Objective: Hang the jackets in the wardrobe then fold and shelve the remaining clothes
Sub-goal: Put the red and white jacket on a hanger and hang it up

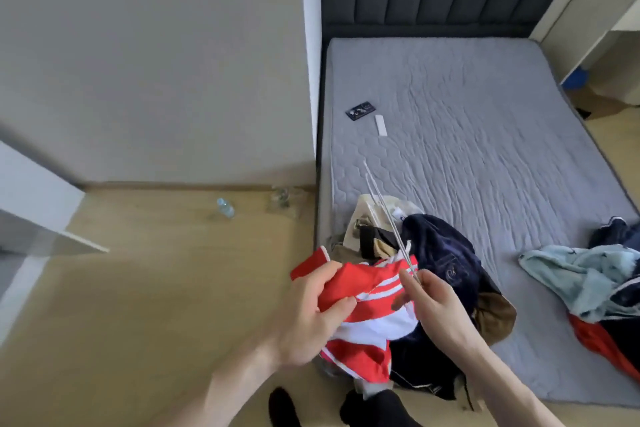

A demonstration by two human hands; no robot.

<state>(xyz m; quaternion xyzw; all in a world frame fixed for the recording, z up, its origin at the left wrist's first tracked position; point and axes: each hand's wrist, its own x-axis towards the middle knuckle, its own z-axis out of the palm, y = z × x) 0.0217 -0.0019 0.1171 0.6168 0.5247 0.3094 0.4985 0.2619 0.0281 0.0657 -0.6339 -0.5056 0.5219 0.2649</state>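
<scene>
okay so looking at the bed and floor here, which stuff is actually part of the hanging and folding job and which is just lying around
Part of the job:
red and white jacket, gripped by the left hand
wire hanger, pinched by the right hand
navy garment
light blue garment

Just lying about:
phone
white remote
water bottle on the floor

No word, number or brand can be read anywhere. The navy garment [446, 263] on the bed [485, 114] carries a pale embroidered emblem, too blurred to make out. The dark card [360, 110] lying on the mattress bears light markings, too small to read. A small tag on the cream garment [367, 215] shows bluish print, illegible
</scene>
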